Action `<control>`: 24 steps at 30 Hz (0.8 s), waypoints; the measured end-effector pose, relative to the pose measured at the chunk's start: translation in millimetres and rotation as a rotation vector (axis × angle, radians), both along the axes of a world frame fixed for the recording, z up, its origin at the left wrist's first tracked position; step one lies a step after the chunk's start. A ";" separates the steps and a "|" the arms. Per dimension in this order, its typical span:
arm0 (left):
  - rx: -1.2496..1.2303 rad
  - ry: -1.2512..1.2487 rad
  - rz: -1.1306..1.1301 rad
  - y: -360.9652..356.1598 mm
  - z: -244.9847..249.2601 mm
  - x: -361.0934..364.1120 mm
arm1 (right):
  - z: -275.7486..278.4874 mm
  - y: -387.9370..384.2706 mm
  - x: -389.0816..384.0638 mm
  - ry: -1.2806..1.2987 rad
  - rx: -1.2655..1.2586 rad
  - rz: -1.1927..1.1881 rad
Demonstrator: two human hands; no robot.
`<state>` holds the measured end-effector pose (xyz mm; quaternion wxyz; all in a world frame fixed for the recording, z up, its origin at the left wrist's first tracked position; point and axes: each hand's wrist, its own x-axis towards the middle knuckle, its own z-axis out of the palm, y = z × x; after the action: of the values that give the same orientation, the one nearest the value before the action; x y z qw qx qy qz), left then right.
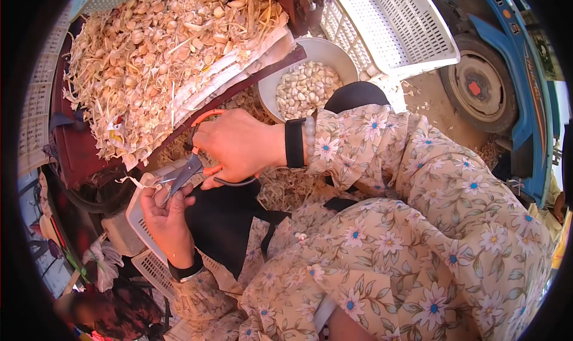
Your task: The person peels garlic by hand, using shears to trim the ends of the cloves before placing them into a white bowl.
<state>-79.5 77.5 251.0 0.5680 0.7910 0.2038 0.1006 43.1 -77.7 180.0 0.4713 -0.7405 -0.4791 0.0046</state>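
Note:
My right hand (242, 144) grips a pair of scissors (188, 172) with orange and black handles. The grey blades point down and left to the fingertips of my left hand (167, 218). That hand is closed in a pinch on a small piece of garlic, mostly hidden by the fingers and blades. A pale dry stalk (132, 180) sticks out above the pinch. Ahead of my hands lies a big heap of garlic (173, 48) with loose skins and stalks. Beyond my right wrist, a metal bowl (271, 90) holds many trimmed garlic cloves (307, 89).
A white plastic crate (412, 30) stands behind the bowl. At the right is a blue vehicle (531, 96) with its wheel (480, 84). Garlic skins litter the ground (286, 186). Another white crate (140, 215) sits below my left hand, and a dark red ledge (77, 150) borders the heap.

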 end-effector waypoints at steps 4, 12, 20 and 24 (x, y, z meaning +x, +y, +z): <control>-0.074 0.035 0.003 -4.7 2.7 1.2 | -1.5 -4.6 0.5 -0.055 -0.018 0.023; -0.069 0.043 0.003 -4.7 5.3 -4.2 | -5.2 -5.4 -2.0 -0.032 -0.122 0.092; -0.069 0.059 0.023 -1.1 11.7 -12.1 | -0.4 -6.3 -4.2 -0.085 -0.095 0.099; -0.081 0.063 0.010 -0.8 10.6 -12.9 | -0.8 -4.5 -4.7 -0.020 -0.184 0.138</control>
<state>-92.5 76.7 261.5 0.5925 0.7691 0.2295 0.0699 38.4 -82.2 179.2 0.3949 -0.7460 -0.5311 0.0734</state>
